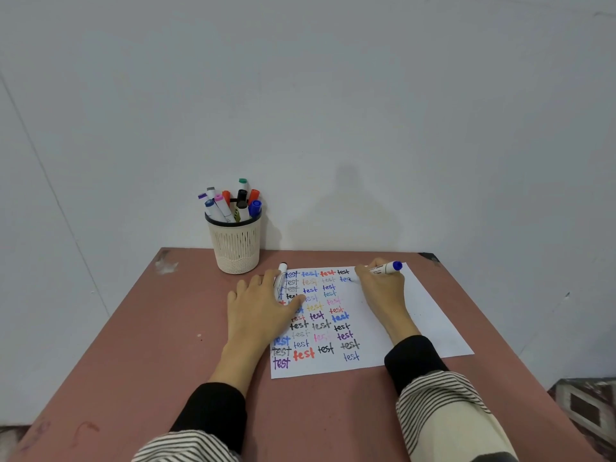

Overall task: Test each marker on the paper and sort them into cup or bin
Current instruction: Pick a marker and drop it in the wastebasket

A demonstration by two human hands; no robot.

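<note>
My right hand [380, 288] grips the blue marker [386, 268], its tip apparently on the paper [416, 315]. My left hand [263, 305] lies flat on the paper, a black-capped marker [281, 276] beside its fingers. The cup [236, 248] stands beyond, full of markers.

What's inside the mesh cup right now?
The mesh cup holds a bunch of capped markers, caps up: purple, grey, pink, orange, green, black, blue. Their lower barrels are hidden.

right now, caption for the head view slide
Right hand writes with a blue marker on the paper; left hand steadies it.
</note>
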